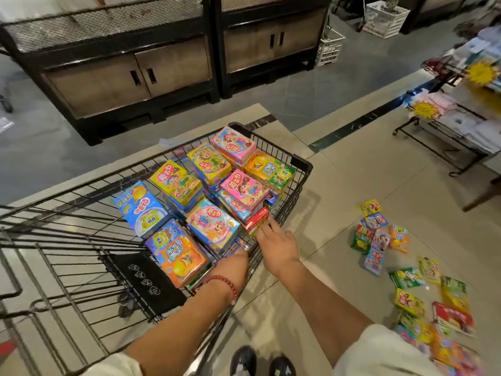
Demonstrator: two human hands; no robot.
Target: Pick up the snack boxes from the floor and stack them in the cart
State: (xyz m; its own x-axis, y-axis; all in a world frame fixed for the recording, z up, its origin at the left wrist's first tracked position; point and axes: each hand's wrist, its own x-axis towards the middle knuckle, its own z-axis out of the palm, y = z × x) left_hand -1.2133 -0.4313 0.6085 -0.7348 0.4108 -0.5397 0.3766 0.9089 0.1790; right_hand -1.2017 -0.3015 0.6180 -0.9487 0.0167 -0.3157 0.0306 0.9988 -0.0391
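Note:
A black wire cart (301, 161) holds several bright snack boxes stacked in rows, among them a pink box (244, 187) and a blue box (143, 210). My right hand (279, 244) reaches over the cart's right side; its thumb and fingers hold a red box (256, 217) at the edge of the stack. My left hand (234, 261), with a red bead bracelet on the wrist, dips into the near right corner of the cart, and its fingers are hidden among the boxes. Several more snack boxes (379, 234) lie scattered on the floor to the right.
Black display cabinets (130, 77) stand across the aisle behind the cart. A wire rack with goods (461, 126) is at the right, with white crates (385, 19) at the back. My shoes (260, 360) are just behind the cart. Tiled floor lies between the cart and the scattered boxes.

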